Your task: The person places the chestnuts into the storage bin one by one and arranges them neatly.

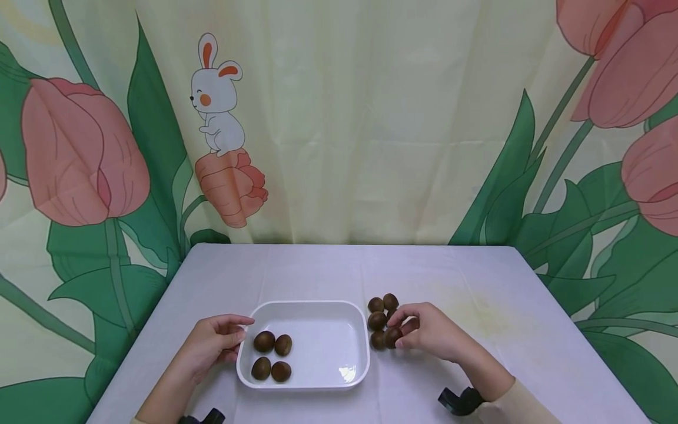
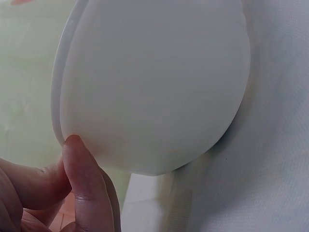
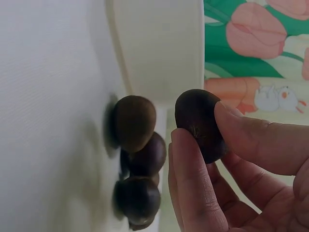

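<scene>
A white rectangular tray lies on the table with several brown chestnuts in its left half. My left hand holds the tray's left rim, thumb and fingertip at the edge in the left wrist view. To the right of the tray, my right hand pinches one dark chestnut between thumb and fingers. In the right wrist view this nut shows above the others. Several loose chestnuts sit in a close group against the tray's right side, partly hidden by my right fingers in the head view.
A white cloth covers the table. Behind it hangs a curtain printed with tulips and a rabbit on a carrot. Black wrist camera mounts show at both wrists.
</scene>
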Available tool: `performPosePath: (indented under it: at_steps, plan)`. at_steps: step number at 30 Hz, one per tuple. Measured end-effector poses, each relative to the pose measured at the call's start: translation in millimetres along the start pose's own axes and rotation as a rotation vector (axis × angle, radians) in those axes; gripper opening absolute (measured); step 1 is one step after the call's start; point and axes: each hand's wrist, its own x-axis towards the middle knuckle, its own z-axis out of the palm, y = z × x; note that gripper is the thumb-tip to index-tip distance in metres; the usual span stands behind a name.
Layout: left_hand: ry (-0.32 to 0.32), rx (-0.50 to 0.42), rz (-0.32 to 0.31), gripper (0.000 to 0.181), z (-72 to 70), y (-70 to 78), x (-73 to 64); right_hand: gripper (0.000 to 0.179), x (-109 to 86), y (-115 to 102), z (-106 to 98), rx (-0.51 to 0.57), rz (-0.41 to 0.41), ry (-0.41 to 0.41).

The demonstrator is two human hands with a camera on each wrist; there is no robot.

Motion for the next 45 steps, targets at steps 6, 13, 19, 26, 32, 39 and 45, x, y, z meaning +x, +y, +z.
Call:
performPosePath:
  at_steps: [6,13,19,26,32,39,45]
  plan:
    - [0.001,0.002,-0.002,0.032,0.0,0.1,0.6,0.030,4.8,-10.9,0.4,-0.019,-0.043,0.004]
    - [0.005,0.000,-0.006,0.032,0.4,0.3,0.5,0.028,13.8,-27.4,3.8,-0.012,-0.074,0.001]
    - [0.009,0.004,-0.004,0.032,1.1,-0.6,1.3,0.027,23.2,-40.5,11.8,0.020,-0.085,-0.041]
    - [0.019,0.025,-0.009,0.032,0.9,1.8,-1.1,0.027,38.3,-56.3,27.1,0.015,-0.100,-0.066]
    - [0.014,0.027,-0.004,0.031,0.5,3.0,-2.1,0.028,50.2,-68.1,40.3,0.021,-0.105,-0.111]
    - [0.014,0.020,-0.010,0.032,1.0,2.9,-1.4,0.030,59.1,-76.1,53.7,-0.004,-0.092,-0.151]
    - [0.010,0.020,-0.008,0.032,1.3,2.9,-1.2,0.030,65.0,-79.6,65.4,-0.040,-0.092,-0.190]
